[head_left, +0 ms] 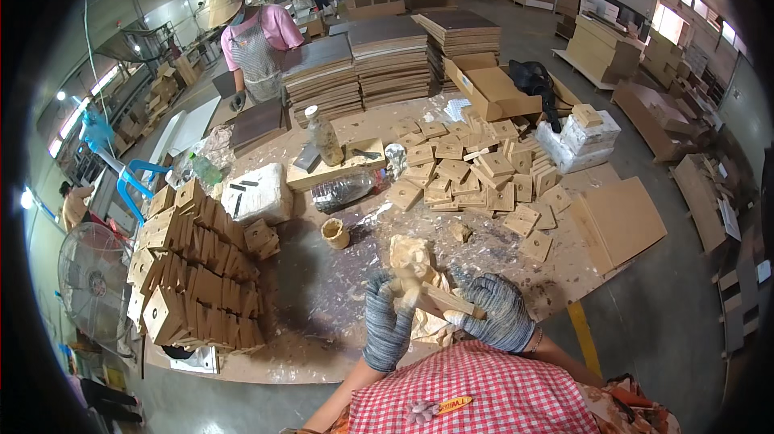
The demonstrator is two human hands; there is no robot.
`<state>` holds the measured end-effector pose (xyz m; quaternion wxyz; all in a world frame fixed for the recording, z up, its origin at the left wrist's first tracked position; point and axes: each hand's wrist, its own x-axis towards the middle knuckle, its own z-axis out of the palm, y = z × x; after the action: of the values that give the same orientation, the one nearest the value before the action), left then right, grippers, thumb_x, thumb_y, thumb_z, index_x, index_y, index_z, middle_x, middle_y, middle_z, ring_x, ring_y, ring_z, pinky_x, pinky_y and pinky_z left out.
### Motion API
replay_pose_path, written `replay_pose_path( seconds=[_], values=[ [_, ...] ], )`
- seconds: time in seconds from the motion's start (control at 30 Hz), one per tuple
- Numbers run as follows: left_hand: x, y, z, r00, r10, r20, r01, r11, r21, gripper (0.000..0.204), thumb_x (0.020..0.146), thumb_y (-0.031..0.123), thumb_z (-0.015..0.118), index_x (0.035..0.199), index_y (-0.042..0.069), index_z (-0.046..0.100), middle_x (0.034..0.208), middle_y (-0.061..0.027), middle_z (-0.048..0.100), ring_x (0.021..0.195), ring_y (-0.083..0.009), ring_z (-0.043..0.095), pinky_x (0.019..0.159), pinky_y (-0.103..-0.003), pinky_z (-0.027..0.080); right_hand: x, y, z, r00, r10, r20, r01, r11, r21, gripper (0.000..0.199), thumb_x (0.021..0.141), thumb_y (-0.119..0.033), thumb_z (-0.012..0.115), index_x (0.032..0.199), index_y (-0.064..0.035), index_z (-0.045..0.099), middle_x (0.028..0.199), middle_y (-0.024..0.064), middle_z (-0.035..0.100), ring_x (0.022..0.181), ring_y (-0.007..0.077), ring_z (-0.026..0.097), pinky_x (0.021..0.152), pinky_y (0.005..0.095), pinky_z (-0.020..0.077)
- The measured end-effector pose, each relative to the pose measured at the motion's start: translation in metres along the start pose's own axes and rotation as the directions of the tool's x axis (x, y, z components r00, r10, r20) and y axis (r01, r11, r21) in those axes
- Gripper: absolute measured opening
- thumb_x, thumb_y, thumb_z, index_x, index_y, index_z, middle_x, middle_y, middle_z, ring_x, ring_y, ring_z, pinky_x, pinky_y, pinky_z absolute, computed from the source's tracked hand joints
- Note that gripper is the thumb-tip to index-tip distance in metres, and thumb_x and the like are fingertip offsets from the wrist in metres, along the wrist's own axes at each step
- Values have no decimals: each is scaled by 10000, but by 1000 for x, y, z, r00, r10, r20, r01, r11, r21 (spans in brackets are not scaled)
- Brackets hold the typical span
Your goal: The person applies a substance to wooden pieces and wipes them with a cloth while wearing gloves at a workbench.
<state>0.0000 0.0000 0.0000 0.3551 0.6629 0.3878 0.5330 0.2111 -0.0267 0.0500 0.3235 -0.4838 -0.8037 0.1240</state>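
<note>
Glue-stained table, left hand and right hand both gripping one wooden piece

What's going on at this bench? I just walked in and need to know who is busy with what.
A person in grey knit gloves holds a small wooden block over the glue-spattered table, left hand and right hand both gripping it. Loose square wooden pieces lie heaped ahead, and finished blocks are stacked at the left. A small glue pot and a plastic bottle lying on its side sit between. Across the table, a co-worker in an apron handles dark boards.
</note>
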Motion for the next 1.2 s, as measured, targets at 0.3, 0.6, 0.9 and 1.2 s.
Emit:
replay_pose_path(
  seconds=[0.3, 0.6, 0.9, 1.2],
  values=[
    [-10, 6, 3, 972, -237, 4, 237, 970, -63, 243, 958, 173, 509, 1115, -6, 552, 1073, -109, 539, 980, -200, 513, 910, -325, 406, 0, -3, 3, 991, -43, -126, 50, 997, 52, 369, 716, -348, 787, 783, -27, 617, 716, 102, 557, 677, 268, 558, 651, 383, 460],
    [-12, -9, 8, 973, -223, 67, 212, 968, 135, 252, 955, 180, 521, 1109, -16, 551, 1070, -120, 554, 994, -213, 519, 923, -325, 396, -4, 0, 7, 981, 143, -131, -113, 970, 217, 332, 710, -294, 790, 789, -23, 616, 708, 93, 544, 637, 242, 547, 601, 368, 457],
    [-6, -10, 6, 872, -441, 211, 489, 795, -360, 421, 916, 227, 619, 1247, 15, 466, 1180, -87, 535, 1105, -177, 500, 968, -312, 391, 0, 19, 10, 948, 316, -24, -311, 943, 116, 348, 708, -339, 764, 729, -32, 600, 680, 115, 559, 606, 268, 561, 596, 373, 475],
    [-6, -20, 27, 867, -385, 316, 400, 916, 19, 1125, 608, 352, 882, 1448, 10, 216, 1287, -189, 465, 1159, -282, 509, 979, -388, 452, 15, 0, 26, 819, 571, 45, -545, 753, 370, 412, 777, -381, 729, 909, -5, 623, 728, 92, 602, 653, 170, 597, 624, 303, 504]
  ],
)
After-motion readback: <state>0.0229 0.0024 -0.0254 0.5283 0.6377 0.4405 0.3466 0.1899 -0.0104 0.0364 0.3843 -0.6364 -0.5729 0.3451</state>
